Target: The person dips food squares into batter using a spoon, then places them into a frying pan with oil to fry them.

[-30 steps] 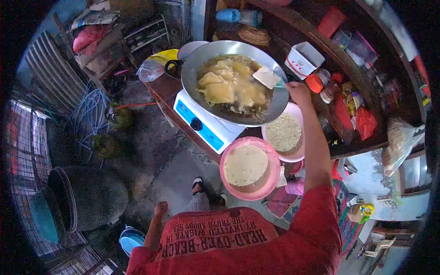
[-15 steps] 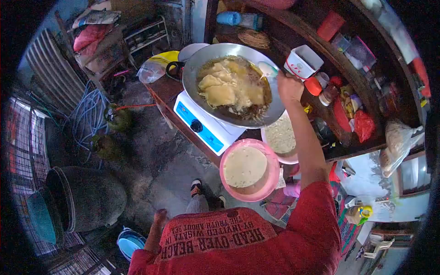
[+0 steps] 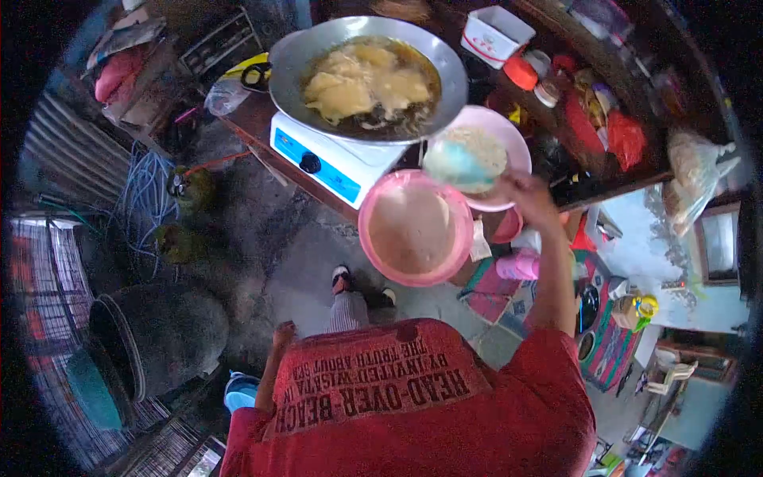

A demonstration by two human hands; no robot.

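Note:
My right hand (image 3: 528,197) is closed on the handle of a ladle (image 3: 461,165), pale green-white and smeared by motion. The ladle is over the pale pink bowl (image 3: 518,151), which holds a light, lumpy mix. In front of that bowl stands a pink basin (image 3: 459,242) with thin cream-coloured batter. Several flat golden fritters (image 3: 342,89) fry in oil inside a large metal wok (image 3: 288,75). Under the wok is a white and blue gas stove (image 3: 318,163). My left hand (image 3: 283,332) hangs by my left side, away from everything; its fingers are too small to make out.
A white container (image 3: 497,38) and an orange-lidded jar (image 3: 520,73) stand behind the bowl, near a red plastic bag (image 3: 626,139). Green gas cylinders (image 3: 191,191) and a large dark barrel (image 3: 171,338) are on the floor to the left.
My right hand has moved from the wok's right edge toward me, bringing the ladle over the pale pink bowl. The view has tilted down. My left hand still hangs low.

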